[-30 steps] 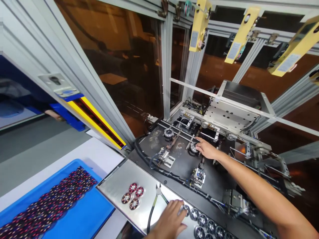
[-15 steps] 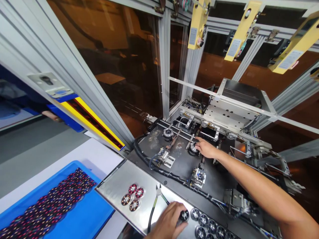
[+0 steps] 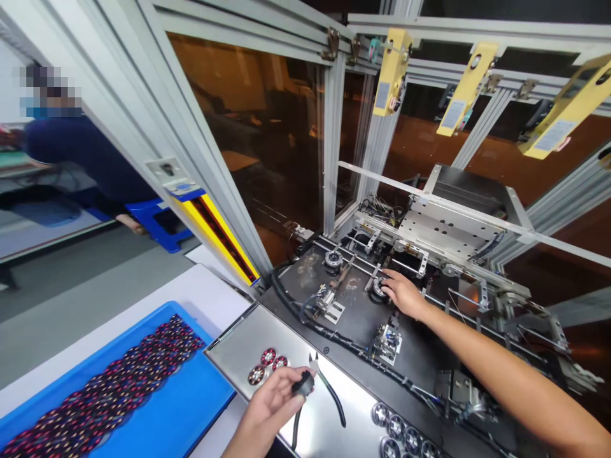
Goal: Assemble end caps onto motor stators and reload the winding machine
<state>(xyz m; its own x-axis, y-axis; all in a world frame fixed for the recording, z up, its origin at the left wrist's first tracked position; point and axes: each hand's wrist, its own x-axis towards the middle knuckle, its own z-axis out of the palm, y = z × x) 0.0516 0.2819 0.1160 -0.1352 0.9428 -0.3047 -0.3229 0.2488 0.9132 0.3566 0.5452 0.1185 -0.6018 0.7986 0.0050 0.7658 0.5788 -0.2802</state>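
Over the steel bench [image 3: 233,342], L hand [image 3: 270,410] pinches a dark round part [image 3: 303,385], now up off the end of the row of rings [image 3: 395,427] & near the cutters [image 3: 314,364], so 1 fewer there; R hand [image 3: 403,296] stays at the mount [image 3: 377,290], fingers [image 3: 390,274] slightly bent, grip can't tell. Bench is flat, shiny metal, cutter handles [image 3: 337,404] dark & curved, tray [image 3: 198,397] smooth blue plastic w/ overlapping thin discs [image 3: 138,369], red-black.

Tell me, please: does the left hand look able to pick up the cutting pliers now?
Probably not directly: the left hand appears close to the cutting pliers, but it grips a black cylindrical part, which would likely need putting down first.
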